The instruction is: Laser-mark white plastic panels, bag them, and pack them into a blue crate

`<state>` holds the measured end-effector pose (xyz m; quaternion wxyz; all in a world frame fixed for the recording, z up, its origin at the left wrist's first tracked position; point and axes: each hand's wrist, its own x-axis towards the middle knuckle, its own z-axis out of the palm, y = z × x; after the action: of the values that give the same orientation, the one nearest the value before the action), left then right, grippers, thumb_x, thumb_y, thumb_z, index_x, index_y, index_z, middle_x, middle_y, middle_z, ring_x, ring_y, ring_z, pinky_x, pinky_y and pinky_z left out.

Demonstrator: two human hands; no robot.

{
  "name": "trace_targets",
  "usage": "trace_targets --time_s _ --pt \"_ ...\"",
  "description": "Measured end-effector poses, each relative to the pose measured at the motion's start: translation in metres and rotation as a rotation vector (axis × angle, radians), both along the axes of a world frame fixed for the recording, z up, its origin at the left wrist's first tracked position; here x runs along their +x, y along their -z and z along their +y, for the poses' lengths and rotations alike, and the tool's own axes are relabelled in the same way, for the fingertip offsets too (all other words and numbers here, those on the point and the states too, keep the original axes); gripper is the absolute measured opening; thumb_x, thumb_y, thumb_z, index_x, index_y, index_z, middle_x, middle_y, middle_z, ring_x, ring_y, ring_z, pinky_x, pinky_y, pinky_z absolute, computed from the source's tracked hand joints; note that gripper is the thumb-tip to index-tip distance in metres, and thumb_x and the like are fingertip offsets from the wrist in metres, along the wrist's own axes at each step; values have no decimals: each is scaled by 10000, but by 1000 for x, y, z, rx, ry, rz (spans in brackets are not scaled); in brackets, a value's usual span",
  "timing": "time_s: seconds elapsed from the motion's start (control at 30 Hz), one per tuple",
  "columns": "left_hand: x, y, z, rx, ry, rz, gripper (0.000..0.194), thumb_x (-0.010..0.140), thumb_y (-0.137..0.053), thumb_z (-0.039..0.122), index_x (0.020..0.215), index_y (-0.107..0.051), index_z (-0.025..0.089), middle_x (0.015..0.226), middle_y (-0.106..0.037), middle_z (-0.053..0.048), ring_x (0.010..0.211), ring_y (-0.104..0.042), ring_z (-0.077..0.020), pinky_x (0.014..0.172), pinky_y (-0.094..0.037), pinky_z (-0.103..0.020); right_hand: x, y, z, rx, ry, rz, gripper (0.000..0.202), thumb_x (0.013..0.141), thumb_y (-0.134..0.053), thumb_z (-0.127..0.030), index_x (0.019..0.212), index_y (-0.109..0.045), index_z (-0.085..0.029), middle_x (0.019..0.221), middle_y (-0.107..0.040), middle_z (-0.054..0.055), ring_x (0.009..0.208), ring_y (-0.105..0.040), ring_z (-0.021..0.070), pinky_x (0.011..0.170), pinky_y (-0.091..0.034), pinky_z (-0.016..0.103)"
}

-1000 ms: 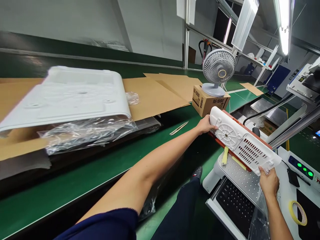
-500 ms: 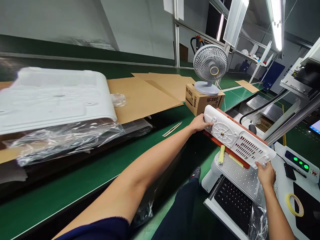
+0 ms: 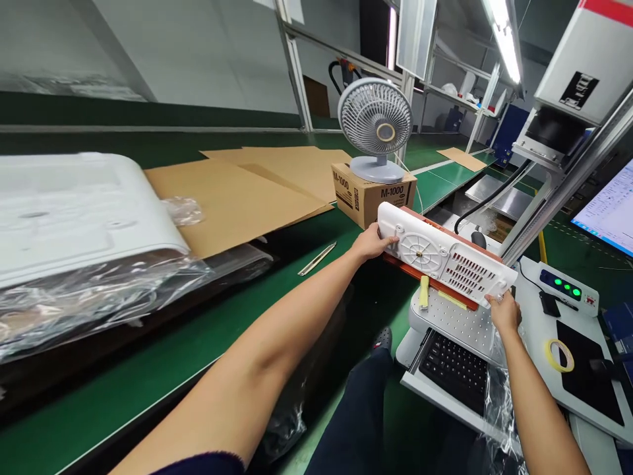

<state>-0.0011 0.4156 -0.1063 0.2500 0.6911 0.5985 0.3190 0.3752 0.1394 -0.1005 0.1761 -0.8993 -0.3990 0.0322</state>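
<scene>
A long white plastic panel (image 3: 445,257) with a round spoked pattern and a slotted vent is gripped at both ends. My left hand (image 3: 372,243) closes on its left end, thumb on the face. At the lower right corner, my right hand (image 3: 505,313) pinches its edge. Behind and below the panel shows an orange-red fixture (image 3: 409,269), with a yellow strip (image 3: 424,292) hanging in front. These sit over a perforated metal plate (image 3: 459,323) on the machine. The panel's back is hidden, and whether it touches the fixture I cannot tell.
A fan (image 3: 376,128) stands on a carton (image 3: 373,198) behind the panel. Cardboard sheets (image 3: 237,198), a large white molded part (image 3: 79,211) and a knife (image 3: 317,258) lie on the green bench. Right are a keyboard (image 3: 455,369), a tape roll (image 3: 560,356), a machine head (image 3: 558,132) and a monitor (image 3: 610,204).
My view has turned to the right, bringing in the machine head and more of the monitor. Both hands keep their hold on the panel, which looks slightly more level.
</scene>
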Motion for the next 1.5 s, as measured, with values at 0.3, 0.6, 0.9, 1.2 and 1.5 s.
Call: trace_targets --time_s 0.3,0.6,0.9,1.2,1.5 --pt "6 -21 -49 9 -70 66 1040 948 -735 623 1724 -248 131 1661 -533 -284 1468 -596 -473 1149 -534 -532 4 -24 -15 47 -26 27 489 1037 -717 -570 1423 -619 -285 1299 -756 102 1195 -718 322 954 -542 390" --pt "30 -61 -52 148 15 212 906 1020 -664 494 1771 -223 243 1842 -179 -257 1578 -483 -454 1245 -462 -581 8 -44 -15 79 -13 12 310 1090 -650 -492 1318 -717 -293 1229 -778 115 1175 -720 336 900 -519 385" --pt "26 -49 -54 142 7 316 939 1016 -633 423 1792 -111 347 1874 -88 -191 1503 -540 -523 1171 -508 -688 8 -38 -13 94 9 60 317 1076 -671 -467 1352 -721 -321 1230 -768 127 1153 -720 337 941 -515 409" --pt "10 -10 -83 216 -13 51 1141 902 -759 300 1792 -57 171 1847 -178 -235 1682 -295 -427 1340 -363 -602 -6 -66 -87 266 -12 171 324 1006 -735 -461 1260 -705 -261 1160 -788 106 1085 -737 332 929 -550 418" --pt "-15 157 -225 -149 139 220 449 1025 -541 408 1371 -712 179 1423 -744 -149 1348 -698 -335 1187 -546 -465 2 -54 -315 614 36 541 564 860 -814 -743 1020 -699 -215 880 -776 79 603 -622 182 633 -513 310"
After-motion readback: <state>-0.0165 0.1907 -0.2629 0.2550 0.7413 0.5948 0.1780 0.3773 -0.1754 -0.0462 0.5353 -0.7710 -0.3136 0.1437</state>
